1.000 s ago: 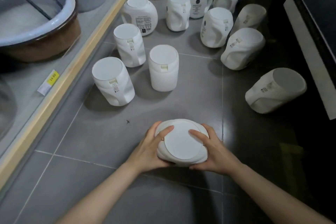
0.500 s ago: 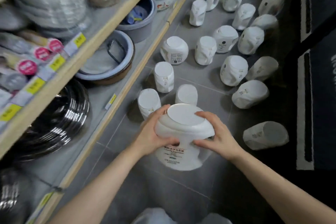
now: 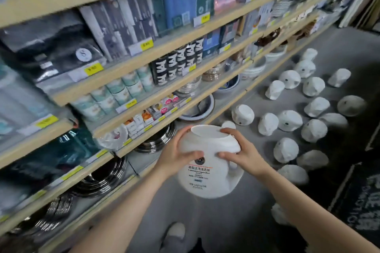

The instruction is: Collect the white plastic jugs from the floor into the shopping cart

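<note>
I hold one jug up in the air.
My left hand [image 3: 176, 155] and right hand [image 3: 242, 154] curl around the white jug [image 3: 207, 162]; more jugs [image 3: 287, 120] sit on the floor [image 3: 257, 107] at two o'clock.

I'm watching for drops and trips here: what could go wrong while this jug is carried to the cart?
The jug is held only by its sides between the left hand and right hand, so it might slip. Another jug lies close by the person's feet, a possible trip hazard.
</note>
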